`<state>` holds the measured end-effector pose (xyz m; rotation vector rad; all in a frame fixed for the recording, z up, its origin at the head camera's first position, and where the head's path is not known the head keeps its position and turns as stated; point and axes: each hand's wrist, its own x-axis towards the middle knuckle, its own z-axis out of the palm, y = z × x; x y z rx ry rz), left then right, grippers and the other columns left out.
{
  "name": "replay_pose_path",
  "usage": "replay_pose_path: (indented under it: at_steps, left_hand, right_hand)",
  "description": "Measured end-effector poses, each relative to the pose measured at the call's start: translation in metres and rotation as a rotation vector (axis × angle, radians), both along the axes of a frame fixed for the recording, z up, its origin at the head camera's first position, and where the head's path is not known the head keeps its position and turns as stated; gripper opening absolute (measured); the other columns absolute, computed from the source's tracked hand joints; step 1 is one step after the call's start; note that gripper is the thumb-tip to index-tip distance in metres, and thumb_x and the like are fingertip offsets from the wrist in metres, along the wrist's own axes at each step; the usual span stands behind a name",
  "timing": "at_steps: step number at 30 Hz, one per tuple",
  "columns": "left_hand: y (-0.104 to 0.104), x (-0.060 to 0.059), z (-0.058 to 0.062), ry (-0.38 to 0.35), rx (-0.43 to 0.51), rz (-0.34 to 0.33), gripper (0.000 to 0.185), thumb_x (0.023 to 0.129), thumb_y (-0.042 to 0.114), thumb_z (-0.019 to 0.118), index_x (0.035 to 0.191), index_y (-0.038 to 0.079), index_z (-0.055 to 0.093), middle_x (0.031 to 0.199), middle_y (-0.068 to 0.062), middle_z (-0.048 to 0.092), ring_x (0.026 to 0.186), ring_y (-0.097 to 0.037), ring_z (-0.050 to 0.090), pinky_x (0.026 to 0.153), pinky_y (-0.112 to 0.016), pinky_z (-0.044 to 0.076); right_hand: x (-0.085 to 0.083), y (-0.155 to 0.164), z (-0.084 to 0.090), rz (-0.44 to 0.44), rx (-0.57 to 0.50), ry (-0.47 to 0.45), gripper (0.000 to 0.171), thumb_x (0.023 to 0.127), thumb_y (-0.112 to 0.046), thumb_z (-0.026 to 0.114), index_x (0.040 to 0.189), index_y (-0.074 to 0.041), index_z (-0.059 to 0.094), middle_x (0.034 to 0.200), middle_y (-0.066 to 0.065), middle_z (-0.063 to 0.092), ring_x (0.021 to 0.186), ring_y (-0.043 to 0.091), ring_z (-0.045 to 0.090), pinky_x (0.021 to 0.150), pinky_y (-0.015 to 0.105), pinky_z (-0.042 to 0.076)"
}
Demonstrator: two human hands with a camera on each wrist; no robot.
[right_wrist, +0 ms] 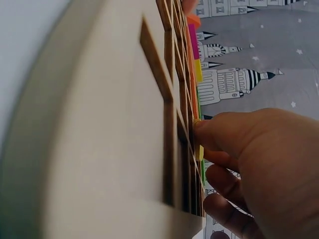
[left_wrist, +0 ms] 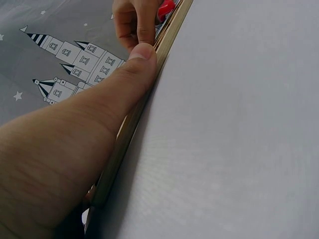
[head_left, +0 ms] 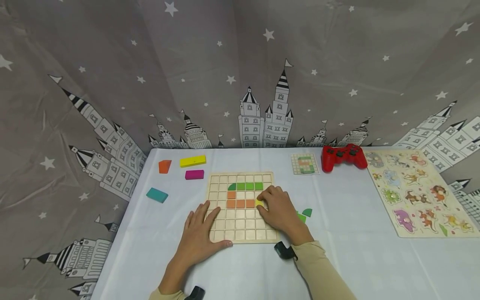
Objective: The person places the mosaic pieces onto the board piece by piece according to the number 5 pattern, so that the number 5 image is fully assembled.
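A square wooden grid board (head_left: 240, 227) lies on the white table in front of me. Thumb and forefinger of my right hand (head_left: 279, 208) pinch a small yellow tile (head_left: 259, 203) at a cell right of the orange row; the right wrist view also shows the yellow tile (right_wrist: 201, 153) at the thumb tip. Orange tiles (head_left: 240, 203) form an L on the grid, under a row of green tiles (head_left: 249, 186) with a rounded green piece (head_left: 232, 187) at its left end. My left hand (head_left: 200, 233) rests with spread fingers along the board's left edge, its thumb at the near edge.
Loose blocks lie to the left: orange (head_left: 164, 166), yellow (head_left: 193, 161), magenta (head_left: 194, 174) and teal (head_left: 157, 195). Green pieces (head_left: 307, 212) sit beside my right wrist. Farther back are a pattern card (head_left: 304, 163) and red game controller (head_left: 343, 157), with an animal puzzle (head_left: 431, 212) at right.
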<state>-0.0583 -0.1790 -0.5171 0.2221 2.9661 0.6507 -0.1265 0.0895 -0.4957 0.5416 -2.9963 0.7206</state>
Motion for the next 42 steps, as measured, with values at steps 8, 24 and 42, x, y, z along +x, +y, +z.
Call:
replay_pose_path:
  at_steps: [8,24,42]
  left_hand:
    - [0.000,0.002,0.001,-0.017,-0.001,0.003,0.113,0.066,0.081,0.074,0.156,0.021,0.043,0.170,-0.013,0.020,0.158,-0.037,0.014,0.127,-0.060,0.011]
    - [0.001,0.000,0.000,-0.003,0.011,0.003,0.114,0.066,0.082,0.073,0.157,0.021,0.042,0.170,-0.013,0.020,0.158,-0.037,0.014,0.127,-0.061,0.011]
    - [0.002,0.000,0.002,-0.007,0.009,0.006,0.113,0.066,0.080,0.075,0.157,0.021,0.042,0.170,-0.014,0.020,0.158,-0.037,0.014,0.127,-0.061,0.011]
  right_hand:
    - [0.003,-0.001,-0.001,-0.006,0.001,0.016,0.016,0.095,-0.026,0.072,0.107,-0.015,0.074,0.109,0.002,0.066,0.102,0.024,0.058,0.085,0.042,0.047]
    - [0.004,0.049,0.002,-0.057,-0.121,-0.002,0.026,0.092,-0.030,0.076,0.113,-0.015,0.074,0.112,0.005,0.066,0.105,0.026,0.056,0.092,0.047,0.049]
    - [0.042,0.132,-0.015,-0.063,-0.137,-0.054,0.024,0.086,-0.025,0.082,0.110,-0.025,0.078,0.110,-0.003,0.065,0.104,0.015,0.047,0.090,0.041,0.049]
